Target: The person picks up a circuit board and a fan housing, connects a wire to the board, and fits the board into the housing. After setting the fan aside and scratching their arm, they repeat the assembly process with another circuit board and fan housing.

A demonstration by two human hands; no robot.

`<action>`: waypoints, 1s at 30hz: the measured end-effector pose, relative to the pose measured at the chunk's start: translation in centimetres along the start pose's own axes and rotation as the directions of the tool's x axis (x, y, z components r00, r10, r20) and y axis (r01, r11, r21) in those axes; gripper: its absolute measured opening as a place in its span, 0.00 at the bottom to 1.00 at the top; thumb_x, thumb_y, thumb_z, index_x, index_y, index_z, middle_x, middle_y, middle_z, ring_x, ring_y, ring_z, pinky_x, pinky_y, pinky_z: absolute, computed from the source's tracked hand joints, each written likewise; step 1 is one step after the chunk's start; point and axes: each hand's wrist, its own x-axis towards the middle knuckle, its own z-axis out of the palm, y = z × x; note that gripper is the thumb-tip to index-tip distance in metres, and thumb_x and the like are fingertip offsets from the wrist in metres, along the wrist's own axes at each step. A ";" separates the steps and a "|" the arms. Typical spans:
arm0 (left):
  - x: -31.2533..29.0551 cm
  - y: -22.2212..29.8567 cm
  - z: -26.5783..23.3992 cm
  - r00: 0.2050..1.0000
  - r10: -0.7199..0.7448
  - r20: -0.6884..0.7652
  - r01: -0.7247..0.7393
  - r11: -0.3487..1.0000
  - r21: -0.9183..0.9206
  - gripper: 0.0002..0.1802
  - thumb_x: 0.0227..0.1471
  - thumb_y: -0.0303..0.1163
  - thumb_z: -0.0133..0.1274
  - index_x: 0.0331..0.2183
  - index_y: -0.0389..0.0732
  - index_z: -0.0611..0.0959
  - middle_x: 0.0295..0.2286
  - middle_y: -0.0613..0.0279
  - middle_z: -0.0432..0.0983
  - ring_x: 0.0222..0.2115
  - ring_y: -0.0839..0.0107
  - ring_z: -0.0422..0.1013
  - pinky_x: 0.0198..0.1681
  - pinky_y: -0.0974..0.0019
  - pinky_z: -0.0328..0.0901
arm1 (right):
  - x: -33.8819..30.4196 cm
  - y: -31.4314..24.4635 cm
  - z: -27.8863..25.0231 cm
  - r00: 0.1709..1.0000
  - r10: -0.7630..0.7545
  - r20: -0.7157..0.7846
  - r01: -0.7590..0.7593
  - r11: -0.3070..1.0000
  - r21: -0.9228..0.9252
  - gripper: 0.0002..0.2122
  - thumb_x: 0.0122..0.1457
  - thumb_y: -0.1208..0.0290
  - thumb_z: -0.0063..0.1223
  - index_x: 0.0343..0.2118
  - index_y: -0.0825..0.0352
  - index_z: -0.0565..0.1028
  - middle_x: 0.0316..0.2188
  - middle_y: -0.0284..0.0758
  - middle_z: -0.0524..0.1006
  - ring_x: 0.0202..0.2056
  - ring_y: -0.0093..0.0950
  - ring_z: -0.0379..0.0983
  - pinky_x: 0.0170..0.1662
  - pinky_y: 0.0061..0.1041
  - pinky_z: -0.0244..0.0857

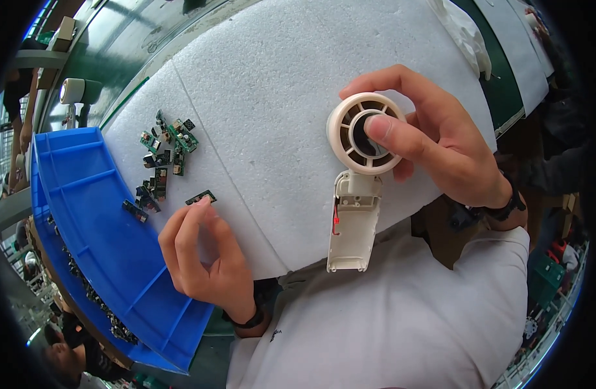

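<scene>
White shirt (388, 318) of the person is filling the near side of the head view, which I am following from my remote seat. Just beyond it, to the right, the right hand (450, 146) is holding a cream handheld fan (361, 184). Its thumb is resting over the dark centre of the round head (361, 144), while the fingers are curving around the far and right sides. Below this head, the open handle shell (354, 236) is pointing toward the near side, showing its hollow, and a red wire (336, 219) is lying along the left wall.

More to the left, the left hand (204, 253) is making a narrow pinch. Its fingertips are meeting at the near edge of a small circuit board (198, 196), but I am not able to tell whether they are gripping it. Farther and to the left, loose circuit boards (179, 139) are lying scattered on the white foam sheet (272, 97). On the left, a blue tray (103, 194) with raised ribs is standing beside this sheet, and many small dark parts (90, 292) are lying along its outer side. At the far right, a crumpled white bag or cloth (465, 39) is lying by the sheet's edge.
</scene>
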 end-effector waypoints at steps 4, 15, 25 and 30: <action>0.0 0.2 -0.1 0.994 0.108 0.028 -0.107 0.994 -0.033 0.15 0.44 0.12 0.59 0.37 0.36 0.85 0.33 0.55 0.80 0.32 0.66 0.76 0.33 0.68 0.71 | 0.3 -0.2 0.0 0.999 -0.042 -0.019 0.042 0.999 -0.012 0.17 0.69 0.64 0.45 0.56 0.66 0.68 0.38 0.30 0.79 0.29 0.09 0.73 0.25 0.08 0.63; -0.3 0.9 0.0 0.994 0.111 -0.007 -0.111 0.993 -0.050 0.14 0.45 0.13 0.60 0.36 0.36 0.84 0.31 0.55 0.81 0.30 0.66 0.77 0.31 0.70 0.70 | -1.2 3.3 -1.8 0.983 -0.177 -0.049 0.181 0.980 0.077 0.22 0.70 0.61 0.44 0.60 0.70 0.66 0.49 0.38 0.76 0.25 0.09 0.71 0.24 0.08 0.62; 0.4 1.1 0.2 0.986 0.152 0.069 -0.158 0.983 0.092 0.10 0.49 0.16 0.61 0.36 0.37 0.85 0.33 0.57 0.82 0.33 0.63 0.76 0.37 0.66 0.69 | -1.6 3.4 -1.9 0.948 -0.309 -0.070 0.303 0.949 -0.086 0.23 0.66 0.62 0.50 0.59 0.73 0.67 0.59 0.41 0.70 0.21 0.08 0.61 0.24 0.08 0.59; 0.3 1.3 0.5 0.994 0.054 0.091 -0.058 0.997 0.051 0.10 0.51 0.18 0.61 0.37 0.36 0.85 0.34 0.57 0.82 0.35 0.62 0.76 0.41 0.65 0.69 | -1.7 3.5 -2.0 0.946 -0.311 -0.088 0.304 0.949 -0.088 0.24 0.64 0.63 0.53 0.58 0.73 0.68 0.59 0.41 0.69 0.20 0.08 0.58 0.25 0.09 0.57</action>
